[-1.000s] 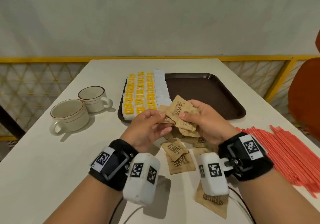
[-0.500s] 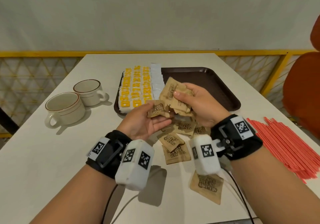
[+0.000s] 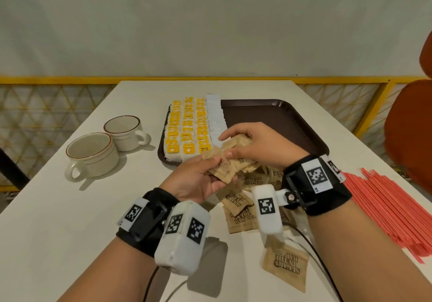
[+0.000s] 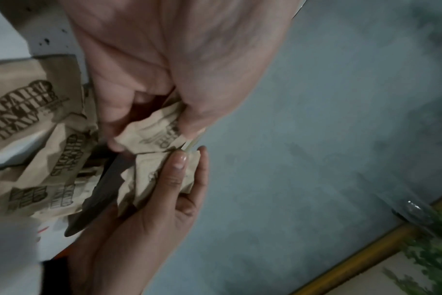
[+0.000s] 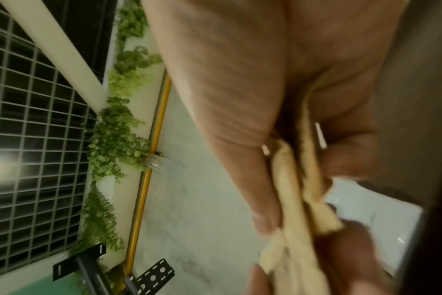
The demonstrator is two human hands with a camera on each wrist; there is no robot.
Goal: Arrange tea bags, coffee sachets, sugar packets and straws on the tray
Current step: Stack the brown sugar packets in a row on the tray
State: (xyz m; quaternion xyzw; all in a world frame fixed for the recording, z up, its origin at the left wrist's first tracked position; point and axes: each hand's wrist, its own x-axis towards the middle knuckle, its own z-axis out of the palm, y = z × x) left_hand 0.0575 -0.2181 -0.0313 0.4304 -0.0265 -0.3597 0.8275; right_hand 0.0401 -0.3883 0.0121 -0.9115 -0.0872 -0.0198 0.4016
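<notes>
Both hands meet just in front of the dark brown tray (image 3: 285, 119), holding a bunch of brown sugar packets (image 3: 230, 166). My left hand (image 3: 201, 175) pinches packets from below, thumb on top (image 4: 189, 111). My right hand (image 3: 254, 145) grips the stack from above, fingers curled round it (image 5: 298, 179). More brown sugar packets (image 3: 240, 212) lie loose on the table under the hands, one (image 3: 285, 266) nearer me. The tray's left side holds rows of yellow-tagged tea bags (image 3: 187, 128) and a column of white sachets (image 3: 215, 114). Red straws (image 3: 385, 208) lie piled at the right.
Two cream cups (image 3: 93, 154) (image 3: 126, 132) stand left of the tray on the white table (image 3: 58, 208). The tray's right half is bare. An orange chair (image 3: 411, 126) is at the far right, and a yellow railing (image 3: 58, 80) runs behind the table.
The hands have come back together after parting half a second ago; the right hand now lies over the packets instead of holding them up. The head view has shifted slightly.
</notes>
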